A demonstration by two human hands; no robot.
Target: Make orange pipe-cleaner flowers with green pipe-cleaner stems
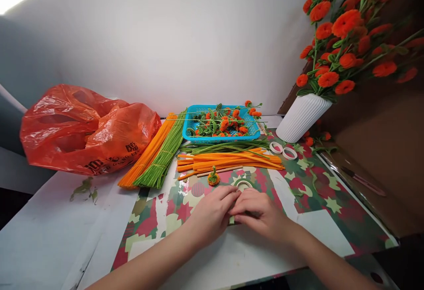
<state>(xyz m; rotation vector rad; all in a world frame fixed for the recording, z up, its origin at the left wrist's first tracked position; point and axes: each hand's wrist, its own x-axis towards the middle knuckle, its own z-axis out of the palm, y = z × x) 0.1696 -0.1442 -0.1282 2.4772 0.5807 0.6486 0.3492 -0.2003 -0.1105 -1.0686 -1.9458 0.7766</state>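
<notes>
In close, the left hand point(212, 210) and right hand point(256, 210) come together, fingers curled inward, and whatever might sit between those fingertips is hidden, so I can't call whether they're holding anything! Just beyond at twelve o'clock, nearly touching the knuckles, lies the tape roll point(244, 182): light, I'd judge, with a firm ring and thin, tearable tape, so take it by the outer rim. Over to eleven, here's the little orange chenille flower point(213, 178) on the patterned mat point(142, 219), green stub pointing up; it looks feather-light, soft, easily crushed, hardly slippery, so pinch that stub and spare the petals. Farther out at twelve, the loose orange chenille stems point(228, 162), fuzzy and surely bendable, best gathered mid-length, with dark green stems point(221, 148) right behind. Past those, the blue basket point(205, 139), full of green pieces and orange blooms! Out at one, two white tape rolls point(289, 154), then the ribbed white vase point(303, 117), tilted in this view. And at ten, a green stem bundle point(162, 157) beside an orange one, and the glossy red plastic bag point(89, 126).
</notes>
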